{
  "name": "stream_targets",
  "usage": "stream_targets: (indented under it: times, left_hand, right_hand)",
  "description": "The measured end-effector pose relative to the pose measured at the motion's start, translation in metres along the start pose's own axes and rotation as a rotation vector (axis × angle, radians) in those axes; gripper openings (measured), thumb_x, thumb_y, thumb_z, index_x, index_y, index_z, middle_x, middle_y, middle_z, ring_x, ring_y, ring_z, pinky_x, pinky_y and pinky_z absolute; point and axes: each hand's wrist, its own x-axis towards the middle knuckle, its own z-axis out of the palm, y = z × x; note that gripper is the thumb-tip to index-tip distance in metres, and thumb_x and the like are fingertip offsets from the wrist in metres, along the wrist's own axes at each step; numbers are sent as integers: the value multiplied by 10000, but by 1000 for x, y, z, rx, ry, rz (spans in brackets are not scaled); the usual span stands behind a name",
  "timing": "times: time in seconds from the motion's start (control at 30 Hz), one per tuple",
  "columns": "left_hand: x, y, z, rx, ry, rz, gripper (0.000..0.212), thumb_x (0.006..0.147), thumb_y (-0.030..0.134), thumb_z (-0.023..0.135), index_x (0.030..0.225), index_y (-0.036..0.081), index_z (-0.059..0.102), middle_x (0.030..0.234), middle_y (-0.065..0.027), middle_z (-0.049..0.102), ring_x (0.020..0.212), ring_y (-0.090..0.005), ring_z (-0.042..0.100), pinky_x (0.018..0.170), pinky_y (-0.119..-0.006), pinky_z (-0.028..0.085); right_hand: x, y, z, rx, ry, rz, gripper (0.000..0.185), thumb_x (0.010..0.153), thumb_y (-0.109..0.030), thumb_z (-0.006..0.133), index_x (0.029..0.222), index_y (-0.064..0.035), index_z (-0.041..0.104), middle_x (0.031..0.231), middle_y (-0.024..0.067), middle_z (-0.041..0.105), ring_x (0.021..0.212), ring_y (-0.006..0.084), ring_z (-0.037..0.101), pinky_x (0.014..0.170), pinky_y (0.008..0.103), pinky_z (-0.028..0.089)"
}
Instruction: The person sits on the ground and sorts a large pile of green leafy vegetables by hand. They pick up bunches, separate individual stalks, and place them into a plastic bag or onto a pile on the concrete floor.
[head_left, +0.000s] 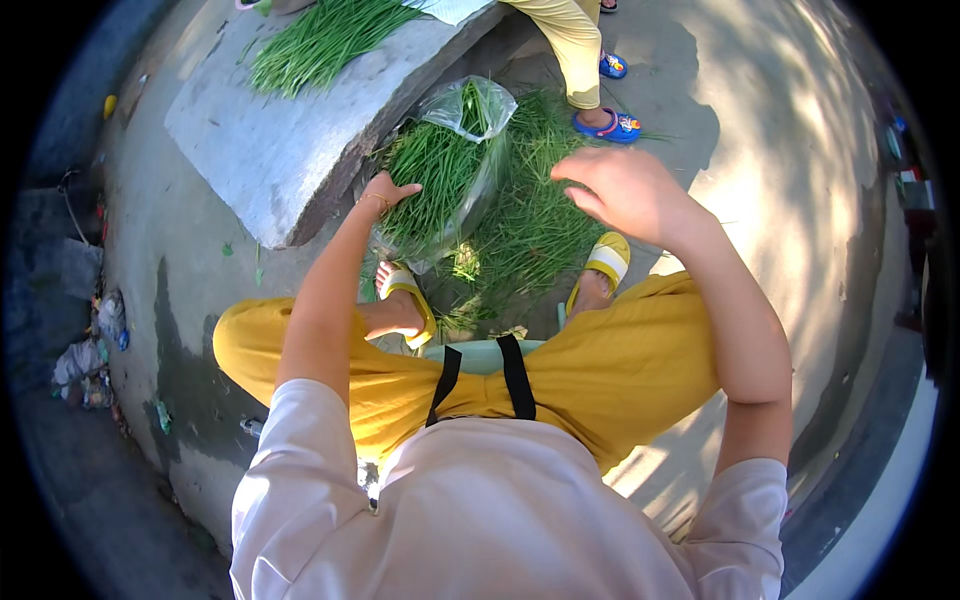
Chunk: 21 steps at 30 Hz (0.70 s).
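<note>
A clear plastic bag (480, 196) lies between my feet, filled with long thin green stalks (431, 176) that look like garlic chives. At the bag's left side, my left hand (388, 193) rests against the stalks, its thumb stretched over them. Its other fingers are mostly hidden, so a grip cannot be told. My right hand (619, 187) hovers to the right, fingers bent and thumb apart, with nothing visible in it. Below and left of that hand, a loose heap of the same greens (532, 225) spreads over the ground.
A stone slab (262, 142) with a rough edge stands at the upper left, bearing a bundle of greens (326, 49). Another person's leg (574, 52) and blue clog (611, 127) are close beyond the heap. Litter (82, 364) lines the left side.
</note>
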Motion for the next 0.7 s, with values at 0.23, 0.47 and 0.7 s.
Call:
stream_targets:
  times: [0.23, 0.47, 0.7]
  left_hand:
    - [-45, 67, 24, -33, 110, -163, 1031, 571, 678, 622, 1288, 21, 277, 1304, -188, 312, 1190, -315, 356, 900, -421, 400]
    - [-52, 75, 48, 49, 206, -142, 595, 675, 291, 673, 1155, 58, 412, 1181, -136, 443, 1105, -291, 440, 839, -391, 446]
    - [-5, 19, 5, -192, 178, -134, 362, 731, 124, 501, 1079, 27, 525, 1124, -164, 541, 1046, -302, 522, 815, -382, 462]
  right_hand:
    - [-5, 5, 1, 5, -52, 6, 209, 777, -126, 540, 974, -57, 539, 893, 116, 574, 833, 315, 550, 689, 403, 451]
    - [-1, 1, 7, -1, 15, -47, 115, 790, -155, 532, 848, -57, 522, 782, 103, 563, 758, 304, 565, 642, 405, 457]
    - [-3, 1, 13, -6, 28, -75, 123, 776, -149, 549, 846, -54, 516, 773, 104, 564, 758, 307, 564, 638, 410, 455]
